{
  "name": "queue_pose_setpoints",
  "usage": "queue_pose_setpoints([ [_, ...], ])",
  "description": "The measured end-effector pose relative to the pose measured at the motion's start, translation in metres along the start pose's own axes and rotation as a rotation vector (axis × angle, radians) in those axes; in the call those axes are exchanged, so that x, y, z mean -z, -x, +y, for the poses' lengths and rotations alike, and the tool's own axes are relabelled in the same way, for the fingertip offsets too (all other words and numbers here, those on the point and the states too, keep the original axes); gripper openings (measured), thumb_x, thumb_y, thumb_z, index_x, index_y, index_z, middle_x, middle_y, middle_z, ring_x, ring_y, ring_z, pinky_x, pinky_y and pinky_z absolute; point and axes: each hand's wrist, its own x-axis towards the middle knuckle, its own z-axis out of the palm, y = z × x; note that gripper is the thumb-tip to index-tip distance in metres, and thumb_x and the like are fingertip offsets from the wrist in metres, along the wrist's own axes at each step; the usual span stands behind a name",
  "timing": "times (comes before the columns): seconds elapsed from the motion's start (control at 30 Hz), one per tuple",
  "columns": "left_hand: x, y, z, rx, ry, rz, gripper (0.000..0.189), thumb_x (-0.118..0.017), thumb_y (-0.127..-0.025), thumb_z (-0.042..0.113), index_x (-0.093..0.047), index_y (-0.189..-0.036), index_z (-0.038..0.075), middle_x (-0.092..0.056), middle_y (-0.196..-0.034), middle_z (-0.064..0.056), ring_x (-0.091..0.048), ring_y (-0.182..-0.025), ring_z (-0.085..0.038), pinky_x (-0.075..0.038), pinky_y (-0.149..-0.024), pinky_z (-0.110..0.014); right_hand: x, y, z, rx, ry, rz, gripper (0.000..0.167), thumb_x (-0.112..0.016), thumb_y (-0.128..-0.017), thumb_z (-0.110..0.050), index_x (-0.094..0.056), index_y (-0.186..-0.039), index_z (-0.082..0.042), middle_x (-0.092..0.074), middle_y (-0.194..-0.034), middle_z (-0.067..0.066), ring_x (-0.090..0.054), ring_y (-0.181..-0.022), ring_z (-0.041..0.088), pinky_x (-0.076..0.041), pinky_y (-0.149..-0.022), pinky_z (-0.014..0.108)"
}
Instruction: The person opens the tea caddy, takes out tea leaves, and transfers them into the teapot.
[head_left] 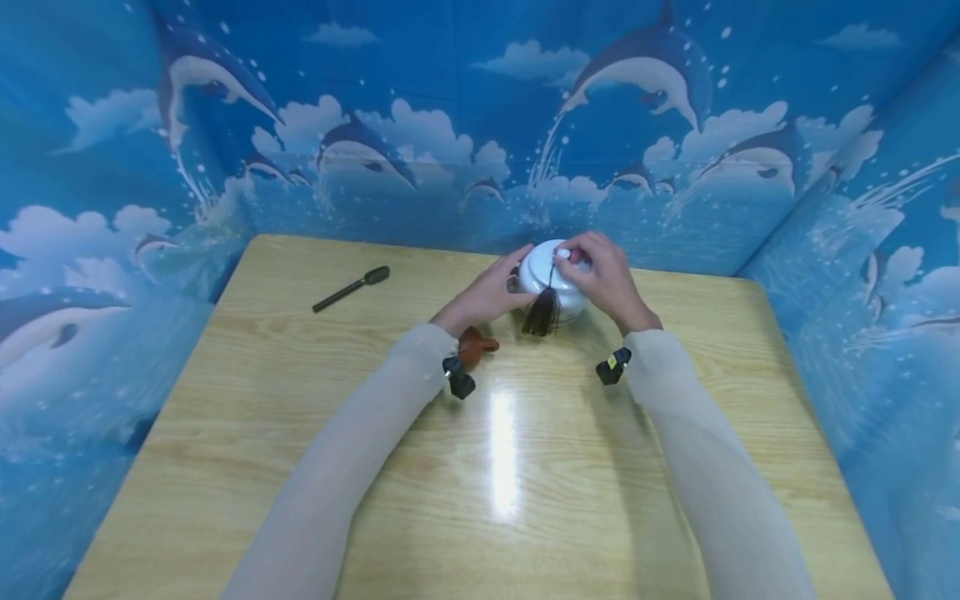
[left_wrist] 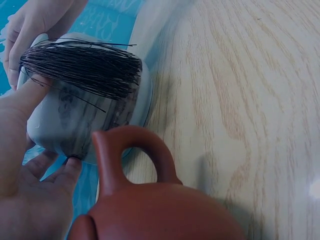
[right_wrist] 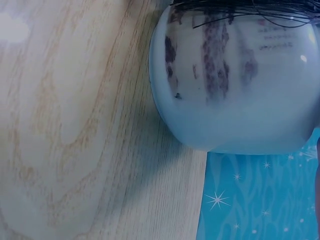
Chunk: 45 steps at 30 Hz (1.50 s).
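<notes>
A white lidded ceramic jar (head_left: 574, 305) stands near the table's far edge, with dark brushwork on its side in the right wrist view. My left hand (head_left: 487, 293) holds its body from the left, thumb in front and fingers round the side. At the top, my right hand (head_left: 602, 271) pinches the small white knob of the lid (head_left: 542, 260). From the knob a dark tassel (head_left: 542, 315) hangs down the jar's front. Under my left wrist is a reddish-brown clay teapot (left_wrist: 160, 212), its loop handle close to the jar in the left wrist view.
To the left on the wooden table (head_left: 420, 500) lies a dark, thin-handled tool (head_left: 351, 289) with a thicker head. A blue dolphin-print curtain (head_left: 450, 125) stands behind the table and along both sides.
</notes>
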Motion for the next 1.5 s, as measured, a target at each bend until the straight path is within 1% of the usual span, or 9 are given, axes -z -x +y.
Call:
queue_pose_setpoints([
  [0.3,0.001,-0.002,0.0,-0.001,-0.006,-0.004,0.092,-0.074,-0.106,0.03,-0.015,-0.177,0.028,-0.021,-0.183,-0.004,-0.033,-0.165,-0.028,-0.036,-0.131,-0.047,-0.001,-0.001,0.001,0.002,-0.028,0.031,0.018,-0.073,-0.104,-0.016,-0.076,-0.111,0.0,-0.062,-0.093,0.012,-0.05,-0.089,0.024,-0.038,-0.083,0.036],
  [0.57,-0.002,0.002,-0.001,-0.019,-0.008,-0.014,0.092,-0.074,-0.106,0.032,-0.015,-0.177,0.027,-0.02,-0.183,-0.003,-0.034,-0.164,-0.027,-0.038,-0.13,-0.046,-0.007,0.007,0.0,-0.074,-0.048,0.046,0.017,-0.072,-0.103,-0.013,-0.075,-0.112,0.001,-0.062,-0.095,0.013,-0.053,-0.09,0.022,-0.041,-0.082,0.031],
  [0.83,0.002,0.002,0.0,-0.012,-0.003,-0.005,0.094,-0.075,-0.105,0.034,-0.015,-0.176,0.029,-0.02,-0.183,0.0,-0.034,-0.164,-0.025,-0.039,-0.129,-0.044,-0.005,0.006,-0.007,-0.075,-0.042,0.011,0.016,-0.072,-0.104,-0.016,-0.072,-0.111,-0.002,-0.061,-0.097,0.013,-0.052,-0.092,0.025,-0.042,-0.085,0.039],
  [1.0,0.002,0.002,0.001,-0.022,-0.01,-0.016,0.095,-0.076,-0.105,0.032,-0.014,-0.177,0.025,-0.02,-0.183,-0.004,-0.035,-0.164,-0.028,-0.039,-0.129,-0.045,-0.002,0.005,-0.008,-0.08,-0.005,-0.019,0.016,-0.071,-0.104,-0.018,-0.072,-0.111,-0.003,-0.061,-0.098,0.012,-0.052,-0.093,0.025,-0.042,-0.084,0.039],
  [1.1,0.004,0.002,0.0,-0.04,-0.022,-0.032,0.095,-0.076,-0.105,0.032,-0.013,-0.177,0.023,-0.021,-0.183,-0.005,-0.037,-0.162,-0.029,-0.041,-0.128,-0.045,0.001,0.006,-0.008,-0.071,0.011,-0.049,0.02,-0.072,-0.105,-0.021,-0.073,-0.115,-0.003,-0.062,-0.1,0.012,-0.053,-0.093,0.025,-0.043,-0.084,0.039],
  [1.2,0.007,0.003,-0.002,-0.073,-0.034,-0.049,0.096,-0.077,-0.105,0.033,-0.014,-0.177,0.021,-0.022,-0.182,-0.005,-0.039,-0.161,-0.029,-0.043,-0.126,-0.044,0.006,0.01,-0.008,-0.085,-0.019,-0.059,0.027,-0.072,-0.106,-0.024,-0.075,-0.124,-0.004,-0.063,-0.102,0.012,-0.056,-0.095,0.024,-0.046,-0.084,0.038],
  [1.33,0.015,0.005,-0.005,-0.091,-0.029,-0.076,0.095,-0.078,-0.103,0.038,-0.018,-0.176,0.023,-0.024,-0.182,-0.001,-0.042,-0.16,-0.027,-0.044,-0.126,-0.044,0.014,0.018,-0.004,-0.129,-0.073,-0.019,0.034,-0.071,-0.108,-0.029,-0.073,-0.134,-0.008,-0.067,-0.108,0.011,-0.059,-0.098,0.019,-0.049,-0.087,0.037],
  [1.43,0.025,0.01,-0.007,-0.077,-0.007,-0.084,0.093,-0.078,-0.102,0.042,-0.023,-0.175,0.027,-0.029,-0.18,0.001,-0.045,-0.158,-0.025,-0.044,-0.126,-0.045,0.02,0.026,0.002,-0.158,-0.093,0.021,0.034,-0.069,-0.109,-0.03,-0.072,-0.136,-0.009,-0.07,-0.114,0.01,-0.06,-0.102,0.015,-0.049,-0.091,0.033],
  [1.5,0.032,0.014,-0.007,-0.069,0.005,-0.076,0.091,-0.078,-0.102,0.044,-0.025,-0.175,0.027,-0.035,-0.177,-0.001,-0.046,-0.156,-0.026,-0.043,-0.126,-0.048,0.024,0.03,0.005,-0.175,-0.101,0.039,0.035,-0.068,-0.11,-0.031,-0.072,-0.137,-0.009,-0.071,-0.118,0.01,-0.06,-0.105,0.013,-0.049,-0.092,0.029],
])
